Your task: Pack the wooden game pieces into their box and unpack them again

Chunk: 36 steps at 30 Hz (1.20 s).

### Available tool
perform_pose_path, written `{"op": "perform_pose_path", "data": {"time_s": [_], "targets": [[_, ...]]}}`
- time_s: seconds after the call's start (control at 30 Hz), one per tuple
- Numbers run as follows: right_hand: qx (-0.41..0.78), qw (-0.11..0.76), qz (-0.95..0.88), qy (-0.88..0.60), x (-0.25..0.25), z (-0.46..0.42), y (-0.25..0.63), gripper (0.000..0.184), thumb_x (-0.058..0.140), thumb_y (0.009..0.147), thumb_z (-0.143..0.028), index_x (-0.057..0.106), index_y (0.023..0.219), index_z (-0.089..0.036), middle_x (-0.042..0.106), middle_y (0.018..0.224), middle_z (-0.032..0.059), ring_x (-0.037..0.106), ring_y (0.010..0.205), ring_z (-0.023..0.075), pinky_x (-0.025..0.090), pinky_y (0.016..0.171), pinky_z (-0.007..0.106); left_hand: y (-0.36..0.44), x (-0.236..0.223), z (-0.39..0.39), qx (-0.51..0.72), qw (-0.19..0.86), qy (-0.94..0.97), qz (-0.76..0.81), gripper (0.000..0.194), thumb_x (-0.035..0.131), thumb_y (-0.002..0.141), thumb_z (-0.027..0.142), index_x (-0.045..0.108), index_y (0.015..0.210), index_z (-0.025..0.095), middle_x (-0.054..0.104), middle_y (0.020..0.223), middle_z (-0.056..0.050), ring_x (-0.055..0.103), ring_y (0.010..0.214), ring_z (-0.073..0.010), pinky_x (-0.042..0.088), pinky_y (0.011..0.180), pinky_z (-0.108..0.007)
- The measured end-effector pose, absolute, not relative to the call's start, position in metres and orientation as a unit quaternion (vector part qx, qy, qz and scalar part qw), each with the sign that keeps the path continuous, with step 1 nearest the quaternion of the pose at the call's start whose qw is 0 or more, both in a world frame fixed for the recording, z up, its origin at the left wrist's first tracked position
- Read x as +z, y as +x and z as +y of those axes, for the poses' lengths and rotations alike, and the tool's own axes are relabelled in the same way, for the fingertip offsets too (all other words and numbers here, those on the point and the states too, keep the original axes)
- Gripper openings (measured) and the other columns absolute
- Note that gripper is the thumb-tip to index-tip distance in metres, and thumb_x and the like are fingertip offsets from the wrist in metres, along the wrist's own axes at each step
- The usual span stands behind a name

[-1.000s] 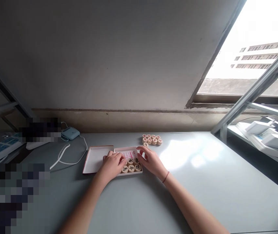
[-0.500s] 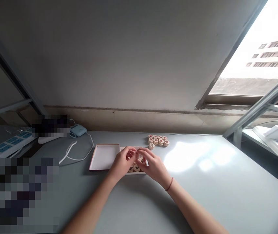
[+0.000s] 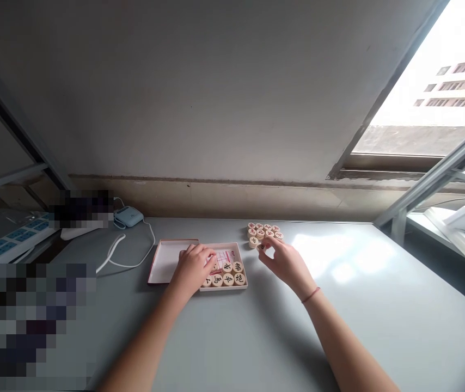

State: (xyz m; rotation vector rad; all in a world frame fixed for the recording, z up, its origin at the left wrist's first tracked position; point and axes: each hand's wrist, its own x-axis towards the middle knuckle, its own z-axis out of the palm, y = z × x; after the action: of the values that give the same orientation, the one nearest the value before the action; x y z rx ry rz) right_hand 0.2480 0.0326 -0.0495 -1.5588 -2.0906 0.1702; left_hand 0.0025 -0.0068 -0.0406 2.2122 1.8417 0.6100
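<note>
A shallow white box [image 3: 244, 267] on the desk holds rows of round wooden Chinese chess pieces [image 3: 228, 279] with dark characters, and a red-lined sheet [image 3: 227, 255] shows in its far part. My left hand [image 3: 194, 268] lies over the box's left side, fingers stretched above the pieces there; its fingertips partly hide what they touch. Between the thumb and fingers of my right hand [image 3: 285, 260] is one chess piece [image 3: 261, 247], held at the near edge of a group of red-marked pieces [image 3: 259, 233]. The group stands in rows behind the box.
Left of the box lies its open lid [image 3: 163, 264], inside up. A white cable [image 3: 134, 265] curves across the desk to a light blue device [image 3: 129, 216]. A power strip [image 3: 14, 238] sits far left. Metal frame posts [image 3: 420, 196] rise at the right, near a window.
Half a second ago my hands met above the box. Since then my right hand has moved right with a chess piece to the group, while my left has gone back over the box's left side.
</note>
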Motion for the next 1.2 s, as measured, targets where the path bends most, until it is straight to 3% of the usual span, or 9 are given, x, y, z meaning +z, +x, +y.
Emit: {"op": "perform_pose_path", "data": {"time_s": [0.13, 0.23, 0.5, 0.7, 0.93, 1.2], "targets": [[0.072, 0.16, -0.762, -0.623, -0.05, 0.034, 0.253, 0.006, 0.055, 0.08, -0.023, 0.06, 0.078, -0.022, 0.069, 0.08, 0.0015, 0.058, 0.063, 0.0156, 0.034, 0.052, 0.023, 0.003, -0.04, -0.008, 0.167, 0.1, 0.76, 0.62, 0.022, 0.048, 0.089, 0.026, 0.07, 0.087, 0.024, 0.069, 0.096, -0.004, 0.056, 0.093, -0.0238, 0.04, 0.082, -0.037], [0.084, 0.137, -0.759, -0.631, -0.05, 0.034, 0.251, 0.008, 0.056, 0.081, -0.024, 0.063, 0.078, -0.022, 0.07, 0.08, 0.002, 0.06, 0.064, 0.0156, 0.034, 0.053, 0.023, 0.003, -0.042, -0.008, 0.161, 0.097, 0.759, 0.623, 0.023, 0.048, 0.088, 0.028, 0.07, 0.082, 0.024, 0.068, 0.094, -0.005, 0.055, 0.093, -0.0243, 0.041, 0.08, -0.036], [0.065, 0.131, -0.762, -0.631, -0.055, 0.038, 0.254, 0.021, 0.053, 0.085, -0.024, 0.069, 0.098, -0.025, 0.07, 0.079, 0.0034, 0.061, 0.063, 0.0165, 0.035, 0.053, 0.024, 0.002, -0.046, -0.007, 0.151, 0.097, 0.748, 0.638, 0.019, 0.052, 0.086, 0.032, 0.07, 0.085, 0.025, 0.068, 0.098, -0.006, 0.052, 0.095, -0.0262, 0.042, 0.079, -0.037], [0.049, 0.128, -0.745, -0.653, -0.063, 0.041, 0.254, 0.031, 0.052, 0.083, -0.02, 0.066, 0.111, -0.025, 0.069, 0.079, 0.0049, 0.061, 0.064, 0.0179, 0.032, 0.052, 0.024, 0.005, -0.042, -0.009, 0.143, 0.102, 0.744, 0.644, 0.017, 0.052, 0.085, 0.03, 0.066, 0.076, 0.024, 0.069, 0.094, -0.004, 0.053, 0.096, -0.026, 0.039, 0.079, -0.036], [0.096, 0.154, -0.757, -0.628, -0.054, 0.036, 0.249, 0.037, 0.05, 0.087, -0.03, 0.056, 0.123, -0.025, 0.067, 0.078, 0.0021, 0.059, 0.063, 0.0169, 0.035, 0.053, 0.023, 0.003, -0.04, -0.009, 0.135, 0.119, 0.744, 0.643, 0.016, 0.052, 0.086, 0.03, 0.064, 0.077, 0.024, 0.07, 0.095, -0.002, 0.053, 0.098, -0.0267, 0.036, 0.08, -0.037], [0.158, 0.201, -0.786, -0.562, -0.056, 0.032, 0.241, 0.032, 0.045, 0.087, -0.037, 0.06, 0.11, -0.022, 0.064, 0.075, 0.0018, 0.058, 0.062, 0.0167, 0.042, 0.06, 0.027, 0.005, -0.038, -0.012, 0.117, 0.116, 0.745, 0.646, 0.023, 0.047, 0.088, 0.028, 0.065, 0.074, 0.022, 0.069, 0.097, -0.004, 0.051, 0.098, -0.0251, 0.035, 0.08, -0.037]]}}
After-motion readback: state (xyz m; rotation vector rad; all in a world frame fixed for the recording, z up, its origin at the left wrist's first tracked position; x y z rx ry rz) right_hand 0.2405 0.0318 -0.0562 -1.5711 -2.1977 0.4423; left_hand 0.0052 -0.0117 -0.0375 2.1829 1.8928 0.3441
